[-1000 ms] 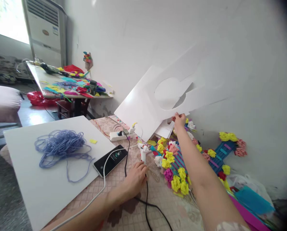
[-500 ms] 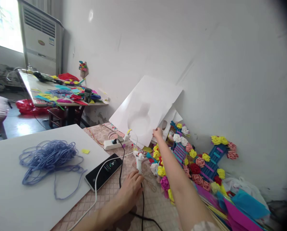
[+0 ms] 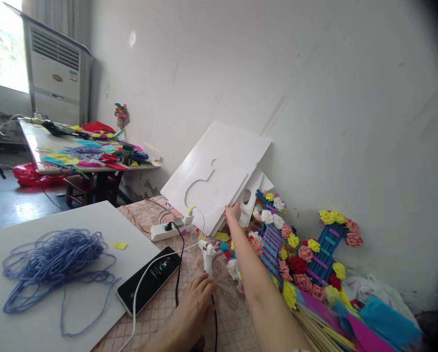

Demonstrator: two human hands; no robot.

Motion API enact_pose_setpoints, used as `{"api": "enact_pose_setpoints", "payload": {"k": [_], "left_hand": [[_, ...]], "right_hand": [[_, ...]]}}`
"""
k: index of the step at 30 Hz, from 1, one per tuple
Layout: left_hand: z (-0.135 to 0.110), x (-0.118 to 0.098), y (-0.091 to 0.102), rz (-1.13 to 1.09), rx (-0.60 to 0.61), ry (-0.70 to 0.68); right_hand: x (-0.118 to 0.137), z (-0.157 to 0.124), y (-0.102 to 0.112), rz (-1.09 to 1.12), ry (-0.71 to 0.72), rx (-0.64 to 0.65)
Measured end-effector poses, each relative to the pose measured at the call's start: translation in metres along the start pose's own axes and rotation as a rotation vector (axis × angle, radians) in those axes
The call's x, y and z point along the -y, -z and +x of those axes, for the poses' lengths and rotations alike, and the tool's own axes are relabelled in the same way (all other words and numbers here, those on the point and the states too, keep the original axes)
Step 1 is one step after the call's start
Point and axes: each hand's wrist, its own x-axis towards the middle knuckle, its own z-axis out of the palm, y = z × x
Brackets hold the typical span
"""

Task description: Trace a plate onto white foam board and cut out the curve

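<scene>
My right hand (image 3: 233, 212) is closed on the lower right edge of a white board (image 3: 219, 151) that leans against the wall. A cut-out outline, a curve with a notch, shows in this board, with more white behind it. My left hand (image 3: 196, 299) lies on the patterned tablecloth with its fingers loosely stretched. Its fingertips are close to the handle of a white glue gun (image 3: 207, 255), and a black cord runs under the hand. Whether the fingers touch the handle I cannot make out.
On the left, a tangle of blue cord (image 3: 63, 266) lies on a flat white board (image 3: 28, 313), beside a phone (image 3: 149, 279). A power strip (image 3: 169, 229) sits behind. Paper flowers (image 3: 297, 265) and thin sticks (image 3: 316, 322) fill the right. A second table (image 3: 63, 166) stands behind.
The view has shifted, so most things sit further left and lower. The leaning board's cut-out outline now shows sharply where a soft shaded hollow was. My right hand keeps its hold.
</scene>
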Motion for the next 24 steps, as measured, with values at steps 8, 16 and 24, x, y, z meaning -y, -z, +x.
{"api": "enact_pose_setpoints", "payload": {"k": [8,16,24], "left_hand": [[0.000,0.005,-0.008,-0.009,-0.073,-0.007],[-0.002,0.001,-0.004,0.000,-0.109,-0.012],[-0.002,0.007,-0.004,-0.026,-0.132,-0.039]], "right_hand": [[0.008,0.005,0.000,-0.016,0.022,-0.015],[0.023,0.008,0.007,0.027,0.173,-0.038],[0.033,0.013,0.012,0.114,0.133,-0.040]]}}
